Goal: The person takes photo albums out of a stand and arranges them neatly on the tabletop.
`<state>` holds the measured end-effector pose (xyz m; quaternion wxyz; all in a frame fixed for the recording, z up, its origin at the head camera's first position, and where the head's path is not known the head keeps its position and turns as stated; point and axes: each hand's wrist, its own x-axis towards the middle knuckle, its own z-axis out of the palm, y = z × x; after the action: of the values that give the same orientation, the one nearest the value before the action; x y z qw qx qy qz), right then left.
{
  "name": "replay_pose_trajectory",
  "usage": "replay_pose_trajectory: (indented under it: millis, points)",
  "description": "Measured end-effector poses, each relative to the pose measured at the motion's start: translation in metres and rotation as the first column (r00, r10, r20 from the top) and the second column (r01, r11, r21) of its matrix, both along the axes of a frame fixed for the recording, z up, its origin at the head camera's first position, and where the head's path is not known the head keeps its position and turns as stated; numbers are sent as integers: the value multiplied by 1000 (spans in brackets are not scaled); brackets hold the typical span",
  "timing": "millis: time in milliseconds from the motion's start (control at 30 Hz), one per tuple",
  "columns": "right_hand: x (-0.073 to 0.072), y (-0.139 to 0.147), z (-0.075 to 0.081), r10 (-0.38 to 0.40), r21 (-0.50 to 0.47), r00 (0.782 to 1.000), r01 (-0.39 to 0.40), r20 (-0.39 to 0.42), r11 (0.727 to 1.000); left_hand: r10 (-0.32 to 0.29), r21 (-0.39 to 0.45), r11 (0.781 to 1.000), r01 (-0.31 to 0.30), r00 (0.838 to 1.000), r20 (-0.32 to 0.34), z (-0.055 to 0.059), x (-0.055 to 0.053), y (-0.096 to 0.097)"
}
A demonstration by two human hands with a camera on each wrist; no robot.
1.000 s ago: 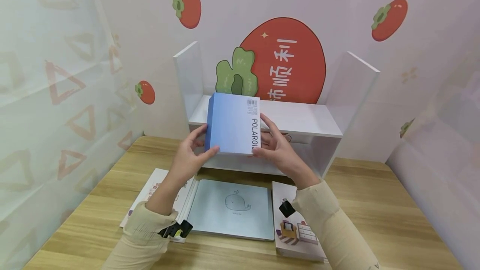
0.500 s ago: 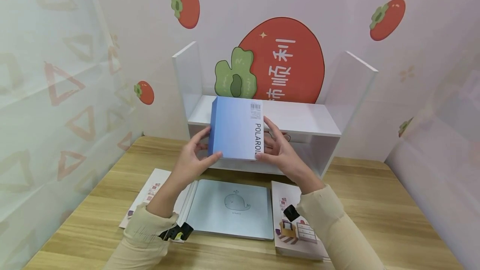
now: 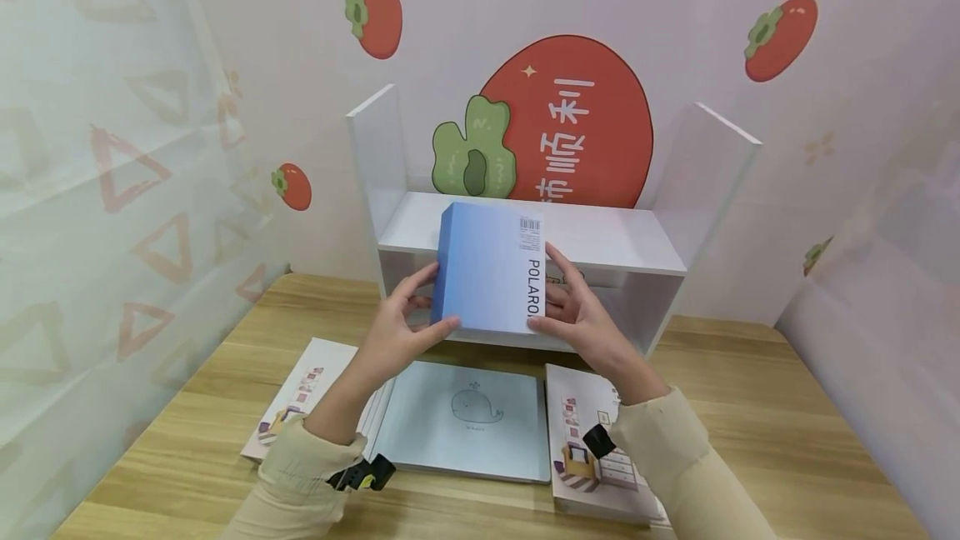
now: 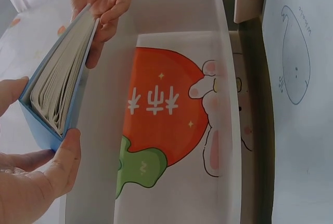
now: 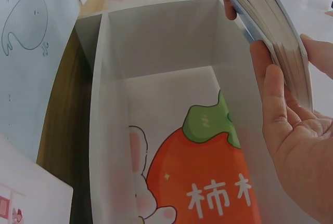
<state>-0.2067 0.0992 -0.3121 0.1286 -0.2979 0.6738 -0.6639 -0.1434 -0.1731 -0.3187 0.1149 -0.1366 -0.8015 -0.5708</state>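
Note:
A blue-to-white photo album marked "POLAROI…" is held up in front of the white shelf's upper board in the head view. My left hand grips its left side, thumb on the near lower corner. On the other side, my right hand grips the right edge, with the thumb near the lower right corner. Thick pale pages of the album show between its covers in the left wrist view. From the right wrist, the album's page edges appear, with curled fingers beneath.
The white shelf has two upright side panels and a lower compartment. Before it on the wooden table lie a pale blue whale-print book, an illustrated book left and another thick illustrated book right.
Both hands have carried the album slightly to the right and lower in the head view. Their hold on it looks the same, and the books on the table have stayed put.

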Motion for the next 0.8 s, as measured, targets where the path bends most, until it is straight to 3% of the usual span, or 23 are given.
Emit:
replay_pose_trajectory:
  millis: [567,800]
  points:
    - [13,26,-13,-22,-16,998,21,-59,1000,-65,44,997,63,997,41,-5,5,21]
    - [19,36,-17,-16,-25,997,14,-72,1000,-101,35,994,100,995,23,-9,9,26]
